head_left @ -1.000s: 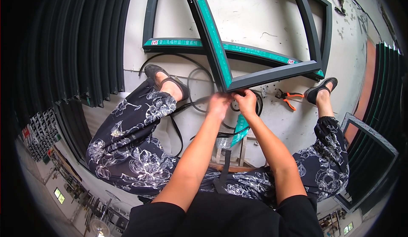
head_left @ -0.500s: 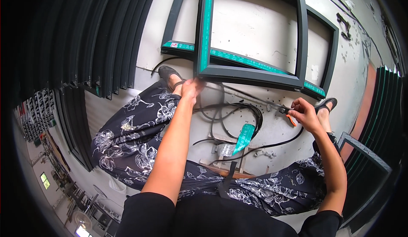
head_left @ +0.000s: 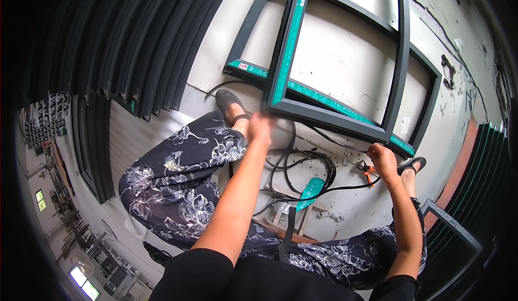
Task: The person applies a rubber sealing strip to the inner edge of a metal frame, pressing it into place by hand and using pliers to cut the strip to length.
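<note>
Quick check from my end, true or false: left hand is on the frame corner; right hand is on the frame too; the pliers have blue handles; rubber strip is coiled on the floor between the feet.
1. The left hand is at the dark frame corner. True.
2. The right hand grips the frame. False: it holds the black rubber strip.
3. The pliers have blue handles. False: orange.
4. The strip lies looped on the floor between the feet. True.
</note>
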A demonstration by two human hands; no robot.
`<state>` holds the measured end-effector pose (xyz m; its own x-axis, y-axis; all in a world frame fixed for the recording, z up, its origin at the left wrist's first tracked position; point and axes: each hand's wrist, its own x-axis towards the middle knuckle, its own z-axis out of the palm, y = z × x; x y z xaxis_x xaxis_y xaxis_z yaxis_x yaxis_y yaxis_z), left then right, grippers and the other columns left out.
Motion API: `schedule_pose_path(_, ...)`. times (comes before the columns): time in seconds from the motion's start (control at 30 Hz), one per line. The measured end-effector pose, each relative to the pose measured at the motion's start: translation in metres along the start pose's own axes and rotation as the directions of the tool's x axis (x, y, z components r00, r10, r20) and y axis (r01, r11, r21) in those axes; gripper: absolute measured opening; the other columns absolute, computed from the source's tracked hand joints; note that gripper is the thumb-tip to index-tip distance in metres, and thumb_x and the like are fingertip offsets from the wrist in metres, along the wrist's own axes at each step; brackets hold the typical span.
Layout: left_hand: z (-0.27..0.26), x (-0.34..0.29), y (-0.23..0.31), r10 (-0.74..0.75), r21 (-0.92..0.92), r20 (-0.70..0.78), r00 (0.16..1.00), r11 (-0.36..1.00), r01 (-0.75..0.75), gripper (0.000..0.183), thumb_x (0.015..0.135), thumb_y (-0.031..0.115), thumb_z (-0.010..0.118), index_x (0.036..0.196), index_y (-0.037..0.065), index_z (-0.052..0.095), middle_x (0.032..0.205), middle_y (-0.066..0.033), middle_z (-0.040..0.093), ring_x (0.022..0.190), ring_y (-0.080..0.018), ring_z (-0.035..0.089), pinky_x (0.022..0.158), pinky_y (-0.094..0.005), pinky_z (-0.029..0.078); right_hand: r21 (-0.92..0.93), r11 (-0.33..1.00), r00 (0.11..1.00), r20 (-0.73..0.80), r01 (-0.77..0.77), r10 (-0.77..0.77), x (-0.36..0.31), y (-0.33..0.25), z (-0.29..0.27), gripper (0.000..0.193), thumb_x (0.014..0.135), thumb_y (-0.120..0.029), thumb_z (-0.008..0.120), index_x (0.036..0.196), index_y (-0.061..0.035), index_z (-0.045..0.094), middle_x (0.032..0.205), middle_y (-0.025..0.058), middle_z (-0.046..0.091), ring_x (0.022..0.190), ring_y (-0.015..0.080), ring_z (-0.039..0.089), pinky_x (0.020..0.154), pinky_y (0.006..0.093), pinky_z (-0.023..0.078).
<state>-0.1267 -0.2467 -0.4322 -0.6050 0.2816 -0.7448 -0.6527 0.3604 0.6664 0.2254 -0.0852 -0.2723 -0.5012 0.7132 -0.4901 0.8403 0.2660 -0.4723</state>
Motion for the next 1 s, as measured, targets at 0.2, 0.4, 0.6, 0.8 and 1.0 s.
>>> schedule_pose_path(0.2, 0.001, 0.003, -0.007, 0.002, 0.010, -0.012, 1.000, 1.000, -0.002, 0.010, 0.095, 0.010, 0.046, 0.100, 0.002, 0.050, 0.091, -0.0096, 0.060, 0.078, -0.0216, 0.062, 0.074, -0.0360, 0.055, 0.096, 0.993, 0.997, 0.034, -0.070, 0.067, -0.001, -0.002, 0.004, 0.012, 0.078, -0.012, 0.066, 0.085, -0.0035, 0.061, 0.077, 0.0166, 0.063, 0.072, 0.0347, 0.061, 0.064, 0.0387, 0.047)
schedule_pose_path(0.4, 0.021, -0.022, -0.005, -0.059, -0.235, 0.019, 0.998, 0.970, 0.062, 0.012, 0.093, 0.003, 0.041, 0.104, 0.002, 0.044, 0.095, -0.0114, 0.057, 0.083, -0.0263, 0.063, 0.078, -0.0424, 0.056, 0.129, 0.976, 0.984, 0.023, -0.175, 0.174, 0.002, 0.001, 0.003, 0.013, 0.080, -0.014, 0.066, 0.087, -0.0036, 0.061, 0.074, 0.0160, 0.062, 0.066, 0.0311, 0.060, 0.061, 0.0359, 0.047)
schedule_pose_path(0.6, 0.022, -0.020, 0.004, -0.085, -0.133, -0.046, 0.995, 0.988, 0.078, 0.025, 0.084, -0.007, 0.033, 0.104, 0.003, 0.044, 0.095, -0.0124, 0.055, 0.082, -0.0277, 0.063, 0.079, -0.0431, 0.056, 0.165, 0.975, 0.988, -0.017, -0.151, 0.156, 0.007, 0.019, 0.015, 0.014, 0.082, -0.015, 0.064, 0.089, -0.0028, 0.061, 0.074, 0.0164, 0.062, 0.066, 0.0293, 0.061, 0.062, 0.0356, 0.047)
schedule_pose_path(0.8, 0.011, -0.031, 0.010, -0.139, -0.228, 0.236, 0.962, 0.954, 0.194, 0.020, 0.089, -0.003, 0.042, 0.106, 0.004, 0.046, 0.099, -0.0143, 0.059, 0.088, -0.0281, 0.063, 0.086, -0.0456, 0.053, 0.460, 0.653, 0.712, 0.680, -0.601, 0.177, 0.009, 0.020, -0.008, 0.026, 0.094, -0.022, 0.056, 0.074, -0.0051, 0.052, 0.055, -0.0029, 0.039, 0.044, 0.0070, 0.032, 0.039, 0.0250, 0.026)
schedule_pose_path(1.0, 0.035, -0.035, 0.017, -0.171, -0.133, 0.098, 0.980, 0.974, 0.183, 0.025, 0.085, -0.007, 0.037, 0.106, 0.003, 0.047, 0.098, -0.0162, 0.059, 0.088, -0.0316, 0.063, 0.085, -0.0494, 0.053, 0.589, 0.374, 0.613, 0.787, -0.716, -0.065, -0.035, -0.018, -0.072, 0.022, 0.092, -0.024, 0.058, 0.099, -0.0031, 0.054, 0.057, -0.0032, 0.038, 0.046, 0.0066, 0.033, 0.042, 0.0225, 0.027)
